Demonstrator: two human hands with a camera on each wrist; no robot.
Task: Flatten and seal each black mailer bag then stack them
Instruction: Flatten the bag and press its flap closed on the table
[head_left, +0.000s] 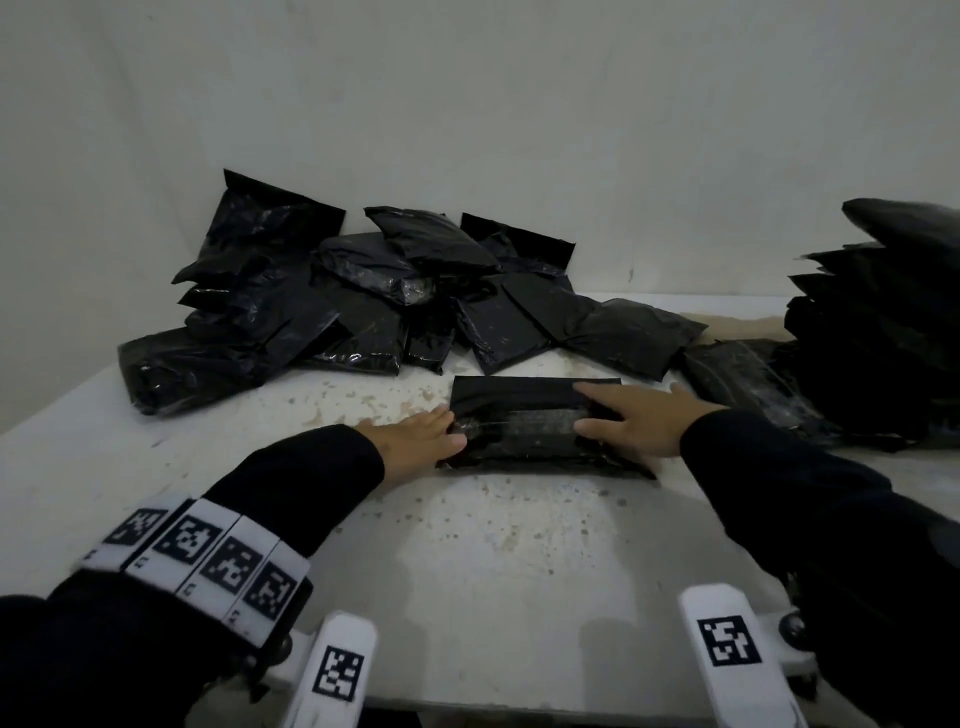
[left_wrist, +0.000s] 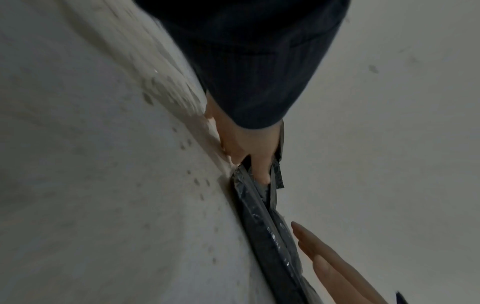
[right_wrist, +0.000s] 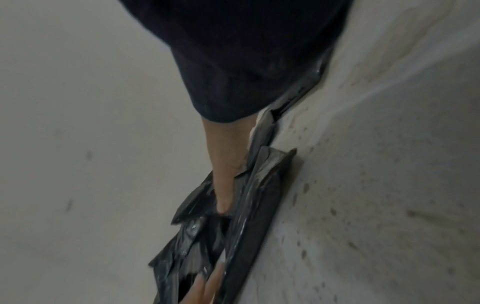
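1. Step in hand: flattening and sealing. One black mailer bag (head_left: 524, 423) lies flat on the bench (head_left: 467, 561), midway between its near and far edges, flap folded over.
2. Left hand (head_left: 415, 441) rests with straight fingers against the bag's left end; right hand (head_left: 631, 418) lies flat, fingers spread, on its right end. Neither grips.
3. Loose pile (head_left: 363, 301) waits at the far edge; stack (head_left: 883, 322) stands at the right edge.
4. Next move, judged: press along the flap, then carry the bag to the stack.

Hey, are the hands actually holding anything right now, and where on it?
Nothing is gripped. Both hands press one mailer bag flat on the table: left hand at its left end, right hand on its right half.
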